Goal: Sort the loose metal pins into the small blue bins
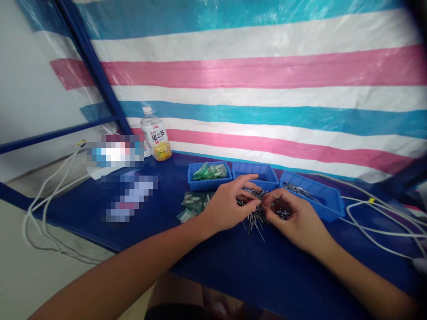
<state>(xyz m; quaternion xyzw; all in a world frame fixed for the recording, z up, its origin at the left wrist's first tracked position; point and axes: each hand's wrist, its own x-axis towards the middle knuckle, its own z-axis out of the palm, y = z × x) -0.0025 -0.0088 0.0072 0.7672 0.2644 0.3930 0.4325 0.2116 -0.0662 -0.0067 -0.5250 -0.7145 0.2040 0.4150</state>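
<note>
A loose pile of thin metal pins [255, 220] lies on the blue table [233, 266] in front of me. My left hand [230, 202] and my right hand [292, 213] meet over the pile, fingertips pinched together on a few pins. Behind them stand three small blue trays: the left tray [196, 181] holds small green-and-clear bags, the middle tray [270, 174] sits just past my fingers, and the right tray [328, 202] holds more pins. More small clear bags [191, 204] lie on the table left of my left hand.
A plastic drink bottle [156, 138] stands at the back left. White cables [43, 195] hang off the table's left side, and other white cables [376, 213] loop at the right. A striped pink, white and blue tarp [267, 80] forms the back wall, with a blue metal frame [90, 58].
</note>
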